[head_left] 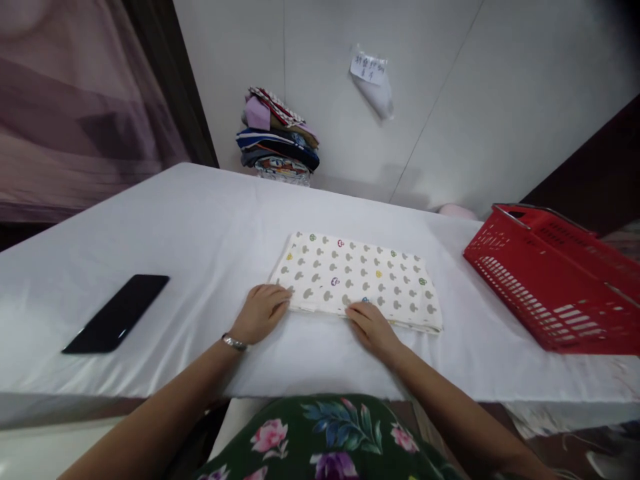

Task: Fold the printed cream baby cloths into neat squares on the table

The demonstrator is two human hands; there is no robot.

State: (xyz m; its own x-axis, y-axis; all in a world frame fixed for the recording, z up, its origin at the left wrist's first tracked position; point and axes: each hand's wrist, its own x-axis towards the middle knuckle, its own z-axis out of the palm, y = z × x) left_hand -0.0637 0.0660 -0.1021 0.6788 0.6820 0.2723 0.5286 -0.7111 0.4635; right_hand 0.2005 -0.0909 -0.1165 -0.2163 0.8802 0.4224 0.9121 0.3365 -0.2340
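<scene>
A white cloth (360,277) printed with small grey and coloured mushrooms lies folded into a flat rectangle on the white-covered table (215,233). At its near left corner, my left hand (263,312) is closed on the edge, fingers curled together. My right hand (374,328) grips the middle of the near edge, with the thumb below and the fingers on top. Layers of the fold show along the front edge toward the right corner. A silver bracelet (234,343) is around my left wrist.
To the left lies a black phone (117,313). A red plastic basket (555,287) stands at the right edge of the table. Behind the table rises a stack of folded clothes (280,143). A plastic bag with a written label (373,77) hangs on the wall.
</scene>
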